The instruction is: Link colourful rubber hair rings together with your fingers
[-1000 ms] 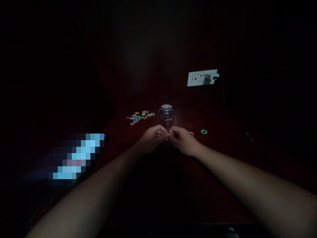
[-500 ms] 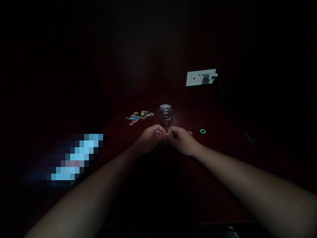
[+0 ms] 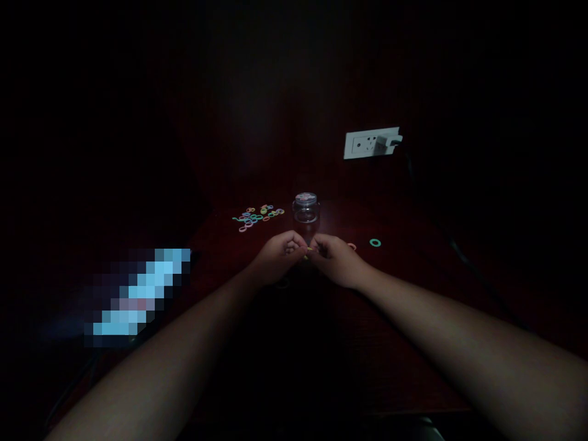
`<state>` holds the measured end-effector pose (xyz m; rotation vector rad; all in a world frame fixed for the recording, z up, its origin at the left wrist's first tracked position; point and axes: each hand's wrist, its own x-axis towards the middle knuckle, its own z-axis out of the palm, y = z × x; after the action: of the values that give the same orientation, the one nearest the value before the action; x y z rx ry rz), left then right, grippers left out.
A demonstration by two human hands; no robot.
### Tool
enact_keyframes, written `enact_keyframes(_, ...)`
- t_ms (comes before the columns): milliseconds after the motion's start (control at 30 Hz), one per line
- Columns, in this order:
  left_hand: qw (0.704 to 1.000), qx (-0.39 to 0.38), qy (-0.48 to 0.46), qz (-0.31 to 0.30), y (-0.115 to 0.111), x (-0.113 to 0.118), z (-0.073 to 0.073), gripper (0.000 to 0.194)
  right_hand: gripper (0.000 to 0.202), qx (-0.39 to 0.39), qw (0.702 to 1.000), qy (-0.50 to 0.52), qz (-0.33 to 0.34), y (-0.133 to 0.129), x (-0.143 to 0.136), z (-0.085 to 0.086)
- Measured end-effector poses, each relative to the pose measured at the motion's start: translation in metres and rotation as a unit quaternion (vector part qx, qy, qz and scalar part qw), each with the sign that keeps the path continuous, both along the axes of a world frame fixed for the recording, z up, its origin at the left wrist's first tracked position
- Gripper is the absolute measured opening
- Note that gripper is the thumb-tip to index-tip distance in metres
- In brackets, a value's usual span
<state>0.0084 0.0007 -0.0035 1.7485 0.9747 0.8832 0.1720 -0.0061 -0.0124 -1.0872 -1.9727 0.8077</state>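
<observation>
My left hand [image 3: 282, 254] and my right hand [image 3: 337, 257] meet over the dark red table, fingertips pinched together. Between them is a small yellow band [image 3: 309, 249], which looks like a hair tie; most of it is hidden by the fingers. Just behind the hands stands a clear jar [image 3: 306, 211] with a patterned lid on top. A green hair tie [image 3: 375, 242] lies flat to the right of my right hand. Partly covered by that hand is an orange-pink one [image 3: 351, 246]. Under my left wrist a dim ring [image 3: 282, 283] is barely visible.
Several coloured hair ties [image 3: 252, 218] lie in a loose cluster left of the jar. At the left, a lit, pixelated screen [image 3: 149, 288] rests near my forearm. A white wall socket [image 3: 372, 143] holds a plug, and a dark cable [image 3: 459, 252] runs down the right side.
Both hands keep their pinch on the yellow band at almost the same spot. The whole view has shifted very slightly; nothing else visibly differs.
</observation>
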Motion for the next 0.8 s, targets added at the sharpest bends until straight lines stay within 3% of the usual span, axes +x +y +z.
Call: enact_keyframes(800,1.000,0.007,0.013,-0.007,0.0008,-0.0009,-0.0010,0.020,0.014,-0.003,1.000,-0.004,0.004,-0.0005,0.0004,0.0004)
